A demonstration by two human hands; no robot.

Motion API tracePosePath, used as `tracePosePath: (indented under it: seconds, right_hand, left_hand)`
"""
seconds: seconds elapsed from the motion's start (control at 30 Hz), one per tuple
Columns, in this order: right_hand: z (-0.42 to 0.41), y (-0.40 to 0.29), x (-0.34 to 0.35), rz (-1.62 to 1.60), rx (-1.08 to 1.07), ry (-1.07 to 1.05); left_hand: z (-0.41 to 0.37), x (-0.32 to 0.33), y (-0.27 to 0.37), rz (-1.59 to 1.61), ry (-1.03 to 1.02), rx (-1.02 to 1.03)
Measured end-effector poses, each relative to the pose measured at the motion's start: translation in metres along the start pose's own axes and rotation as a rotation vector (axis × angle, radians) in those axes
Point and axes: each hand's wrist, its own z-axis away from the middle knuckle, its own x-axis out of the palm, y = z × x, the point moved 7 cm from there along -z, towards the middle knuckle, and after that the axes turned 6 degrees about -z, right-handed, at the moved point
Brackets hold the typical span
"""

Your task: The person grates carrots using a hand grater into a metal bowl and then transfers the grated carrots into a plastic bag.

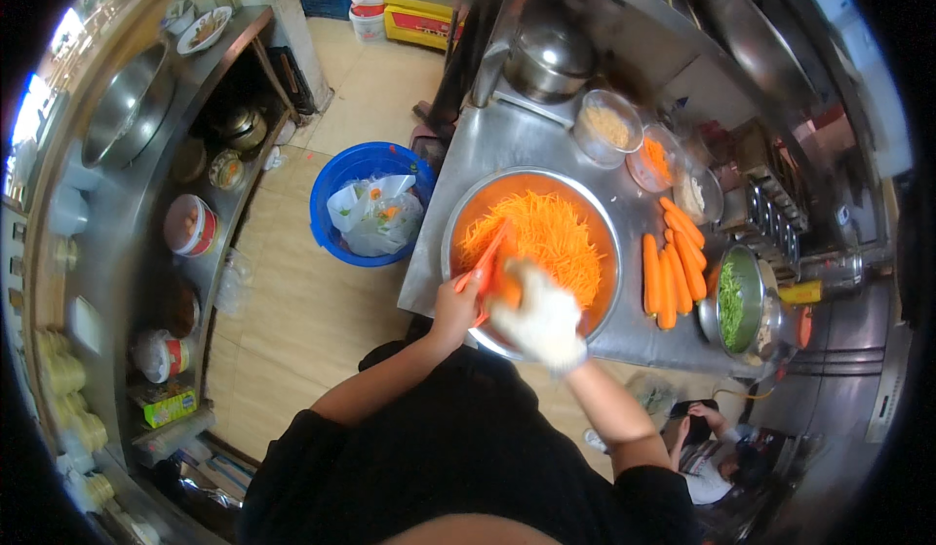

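My left hand (458, 306) grips the end of an orange handheld grater (488, 261), tilted over a large steel bowl (613, 252). My right hand (540, 316), in a white glove and blurred, presses a carrot piece (507, 288) against the grater. The glove hides most of that piece. A heap of shredded carrot (556, 234) lies in the bowl beneath and beyond both hands. Several whole carrots (671, 282) lie on the steel counter to the right of the bowl.
Left of the counter, a blue bin (319, 225) with bags stands on the floor. Food tubs (605, 128), a lidded steel pot (551, 59) and a bowl of chopped greens (731, 304) stand on the counter. A steel shelf (232, 216) runs along the left. A seated person (706, 464) is at lower right.
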Motion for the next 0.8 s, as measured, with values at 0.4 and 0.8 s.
tracePosePath:
  seconds: [0.4, 0.8]
  right_hand:
    - [-0.006, 0.013, 0.015, 0.147, -0.1, 0.036]
    - [-0.022, 0.03, 0.01, -0.038, 0.199, -0.05]
  left_hand:
    - [0.005, 0.001, 0.011, -0.006, 0.005, -0.009]
    - [0.004, -0.003, 0.006, 0.03, -0.015, -0.053]
